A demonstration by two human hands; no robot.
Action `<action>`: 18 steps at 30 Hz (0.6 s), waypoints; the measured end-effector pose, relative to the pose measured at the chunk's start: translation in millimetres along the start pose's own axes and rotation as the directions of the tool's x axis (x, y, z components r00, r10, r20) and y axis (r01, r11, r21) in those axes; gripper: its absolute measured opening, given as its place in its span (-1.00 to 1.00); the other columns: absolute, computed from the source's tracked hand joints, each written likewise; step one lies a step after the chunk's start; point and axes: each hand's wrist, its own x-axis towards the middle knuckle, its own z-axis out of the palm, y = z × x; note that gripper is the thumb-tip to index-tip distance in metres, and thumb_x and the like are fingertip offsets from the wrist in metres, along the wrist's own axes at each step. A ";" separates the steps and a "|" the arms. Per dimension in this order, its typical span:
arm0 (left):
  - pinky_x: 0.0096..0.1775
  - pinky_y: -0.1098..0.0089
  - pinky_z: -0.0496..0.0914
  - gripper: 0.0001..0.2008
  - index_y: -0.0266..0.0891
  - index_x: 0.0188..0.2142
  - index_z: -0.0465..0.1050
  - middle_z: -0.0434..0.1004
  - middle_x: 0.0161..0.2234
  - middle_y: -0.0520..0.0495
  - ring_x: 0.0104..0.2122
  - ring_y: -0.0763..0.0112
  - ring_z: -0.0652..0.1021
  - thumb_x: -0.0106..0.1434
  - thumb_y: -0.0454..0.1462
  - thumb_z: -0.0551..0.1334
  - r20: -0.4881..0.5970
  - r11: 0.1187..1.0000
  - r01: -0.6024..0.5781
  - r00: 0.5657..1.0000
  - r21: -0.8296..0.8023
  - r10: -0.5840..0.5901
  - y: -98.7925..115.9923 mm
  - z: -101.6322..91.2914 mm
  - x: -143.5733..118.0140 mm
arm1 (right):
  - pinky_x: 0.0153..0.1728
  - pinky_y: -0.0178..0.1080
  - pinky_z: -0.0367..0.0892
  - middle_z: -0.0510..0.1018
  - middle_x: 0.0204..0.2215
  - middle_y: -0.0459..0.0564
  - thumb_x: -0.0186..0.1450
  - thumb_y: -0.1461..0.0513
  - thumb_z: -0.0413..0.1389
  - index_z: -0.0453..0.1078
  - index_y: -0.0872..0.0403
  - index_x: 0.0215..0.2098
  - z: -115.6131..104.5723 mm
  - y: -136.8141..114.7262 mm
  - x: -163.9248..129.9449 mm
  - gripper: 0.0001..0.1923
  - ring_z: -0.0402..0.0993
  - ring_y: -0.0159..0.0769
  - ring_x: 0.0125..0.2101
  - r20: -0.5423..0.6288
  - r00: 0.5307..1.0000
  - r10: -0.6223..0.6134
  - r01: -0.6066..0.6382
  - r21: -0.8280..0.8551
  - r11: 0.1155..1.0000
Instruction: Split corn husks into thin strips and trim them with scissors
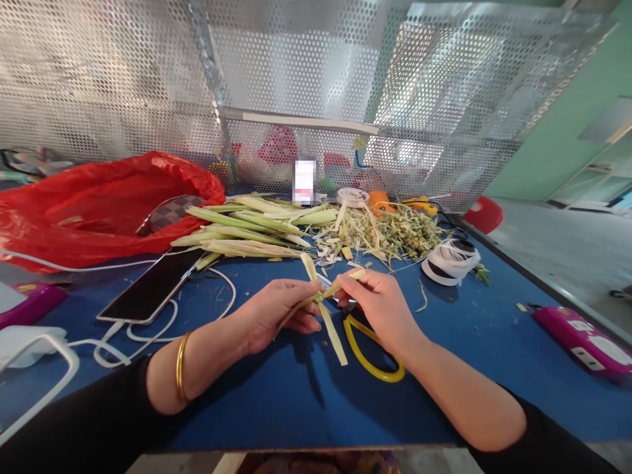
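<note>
Over the blue desk (276,408) I saw both hands pinching one leaf strip (323,309): left hand (276,316) gripped its lower part, right hand (375,303) its upper end, keeping it taut above the yellow scissors (368,355). Spare leaves (241,230) lay within reach behind.

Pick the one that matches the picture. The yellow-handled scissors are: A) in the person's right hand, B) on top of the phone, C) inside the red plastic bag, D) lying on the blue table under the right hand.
D: the yellow-handled scissors lie flat on the blue table beneath the right hand, which, with the left hand, pinches a pale leaf strip instead.
</note>
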 end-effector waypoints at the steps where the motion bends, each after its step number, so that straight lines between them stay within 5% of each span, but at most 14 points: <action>1: -0.51 0.53 0.39 -0.69 -0.33 -0.38 0.52 0.53 -0.53 -0.04 -0.63 0.55 0.48 0.05 -0.08 0.34 -0.005 1.000 -0.009 1.000 0.015 0.009 -0.4 0.0 0.0 | -0.45 -0.31 0.31 0.48 -0.54 -0.07 0.24 0.16 0.09 0.48 0.09 -0.53 -0.3 -0.3 0.0 -0.75 0.37 -0.36 -0.51 0.007 1.000 -0.010 0.010 -0.014 1.000; 5: -0.54 0.60 0.35 -0.84 -0.34 -0.40 0.52 0.48 -0.56 0.02 -0.66 0.63 0.43 0.07 -0.26 0.35 0.026 0.997 -0.048 0.998 -0.068 0.049 -0.7 -2.0 0.8 | -0.28 -0.26 0.33 0.55 -0.39 -0.04 0.22 0.19 0.13 0.49 0.08 -0.34 -2.2 0.4 2.0 -0.86 0.44 -0.30 -0.36 0.045 0.998 -0.051 0.055 -0.096 0.994; 8: -0.55 0.60 0.35 -0.91 -0.34 -0.37 0.51 0.44 -0.58 0.04 -0.68 0.65 0.40 0.13 -0.32 0.29 0.096 0.976 -0.036 0.994 -0.213 0.058 0.3 -4.8 1.5 | -0.16 -0.24 0.30 0.56 -0.27 -0.04 0.20 0.24 0.15 0.47 0.06 -0.23 -3.0 -0.4 3.9 -0.84 0.46 -0.27 -0.22 0.184 0.980 -0.069 0.107 -0.207 0.973; 13: -0.63 0.59 0.31 -0.93 -0.35 -0.39 0.50 0.39 -0.63 0.05 -0.72 0.64 0.35 0.16 -0.34 0.26 0.167 0.950 0.012 0.985 -0.311 0.042 -0.5 -6.0 1.5 | -0.25 -0.26 0.29 0.57 -0.39 -0.06 0.25 0.24 0.10 0.49 0.06 -0.39 0.5 -0.3 1.9 -0.87 0.47 -0.31 -0.34 0.222 0.957 -0.187 0.254 -0.326 0.911; 18: -0.63 0.61 0.32 -0.95 -0.38 -0.40 0.51 0.43 -0.62 0.02 -0.71 0.64 0.36 0.14 -0.38 0.27 0.073 0.951 -0.045 0.995 -0.305 0.071 -2.6 -2.2 3.5 | -0.26 -0.25 0.24 0.49 -0.54 -0.09 0.28 0.26 0.09 0.42 0.06 -0.49 3.4 5.1 -2.6 -0.81 0.39 -0.34 -0.44 0.230 0.904 -0.360 0.428 -0.489 0.760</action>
